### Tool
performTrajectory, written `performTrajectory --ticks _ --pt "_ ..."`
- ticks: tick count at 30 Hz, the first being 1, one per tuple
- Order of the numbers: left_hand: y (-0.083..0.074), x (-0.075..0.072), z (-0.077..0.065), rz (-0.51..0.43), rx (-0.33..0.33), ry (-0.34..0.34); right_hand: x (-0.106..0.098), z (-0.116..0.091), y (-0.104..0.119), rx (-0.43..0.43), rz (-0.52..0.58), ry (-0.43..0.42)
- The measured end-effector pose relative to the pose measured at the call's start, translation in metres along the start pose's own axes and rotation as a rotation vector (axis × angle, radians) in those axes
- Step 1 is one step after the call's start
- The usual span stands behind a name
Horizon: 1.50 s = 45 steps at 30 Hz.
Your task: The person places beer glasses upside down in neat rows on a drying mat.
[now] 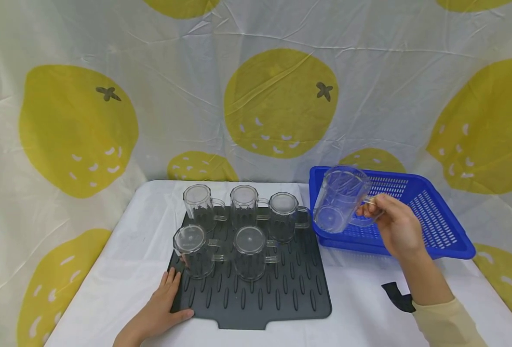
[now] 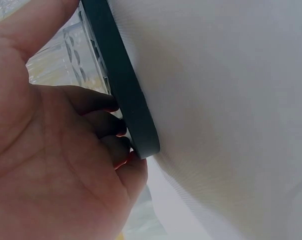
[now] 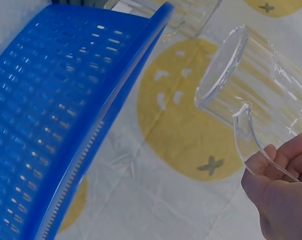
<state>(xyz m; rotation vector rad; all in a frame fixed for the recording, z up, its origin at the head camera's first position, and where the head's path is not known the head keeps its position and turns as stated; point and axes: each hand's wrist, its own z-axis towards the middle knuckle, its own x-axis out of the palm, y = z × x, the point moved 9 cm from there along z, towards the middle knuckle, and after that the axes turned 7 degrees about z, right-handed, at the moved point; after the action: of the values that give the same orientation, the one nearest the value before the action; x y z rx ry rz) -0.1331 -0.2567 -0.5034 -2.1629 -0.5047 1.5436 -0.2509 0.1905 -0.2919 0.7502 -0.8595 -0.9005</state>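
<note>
My right hand [image 1: 397, 226] grips a clear glass mug [image 1: 340, 200] by its handle [image 3: 248, 135]. The mug is held tilted in the air over the left end of a blue plastic basket [image 1: 449, 226]. Its body also shows in the right wrist view, clear of the basket. At the left front edge of a dark ribbed drying mat [image 1: 282, 306], my left hand [image 1: 158, 308] rests with fingers extended against the rim. Several glass mugs stand upside down on that mat, among them a front mug [image 1: 249, 255] and a back-right mug [image 1: 283, 219], handles facing right.
A white cloth [image 1: 121, 241] covers the table, and a lemon-print curtain [image 1: 169, 96] hangs behind it. Near my right sleeve [image 1: 444, 320] lies a black strap [image 1: 398, 296]. The basket stands right of the mat, close to its back right corner.
</note>
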Motion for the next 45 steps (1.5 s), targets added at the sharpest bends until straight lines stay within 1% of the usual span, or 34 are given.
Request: performTrajectory --ticks 8,17,25,28,34,39,41,42,43,45 --pt "0.001 0.0 0.0 0.015 -0.004 -0.008 0.01 -0.004 -0.007 0.038 0.002 0.025" --pt "-0.002 -0.003 -0.001 0.027 -0.003 -0.026 0.015 -0.007 -0.018 0.068 0.006 0.055" --pt "-0.006 -0.012 -0.003 0.108 0.006 -0.051 0.021 -0.01 -0.025 0.094 -0.006 0.09" --pt "-0.006 -0.014 -0.003 0.126 0.005 -0.048 0.024 -0.011 -0.027 0.096 -0.002 0.104" --pt "-0.005 -0.016 -0.005 0.109 -0.008 -0.01 0.029 -0.011 -0.028 0.095 0.014 0.138" --pt "-0.009 -0.019 -0.011 0.119 -0.056 0.051 0.031 -0.013 -0.033 0.114 0.005 0.139" --pt "-0.012 -0.02 -0.013 0.117 -0.081 0.089 0.03 -0.014 -0.035 0.126 -0.003 0.133" --pt "-0.017 -0.021 -0.015 0.107 -0.074 0.108 0.03 -0.014 -0.035 0.13 -0.006 0.132" --pt "-0.022 -0.022 -0.017 0.093 -0.053 0.132 0.03 -0.014 -0.036 0.131 -0.01 0.13" --pt "-0.04 -0.025 -0.021 0.072 0.035 0.18 0.03 -0.014 -0.035 0.127 -0.017 0.13"
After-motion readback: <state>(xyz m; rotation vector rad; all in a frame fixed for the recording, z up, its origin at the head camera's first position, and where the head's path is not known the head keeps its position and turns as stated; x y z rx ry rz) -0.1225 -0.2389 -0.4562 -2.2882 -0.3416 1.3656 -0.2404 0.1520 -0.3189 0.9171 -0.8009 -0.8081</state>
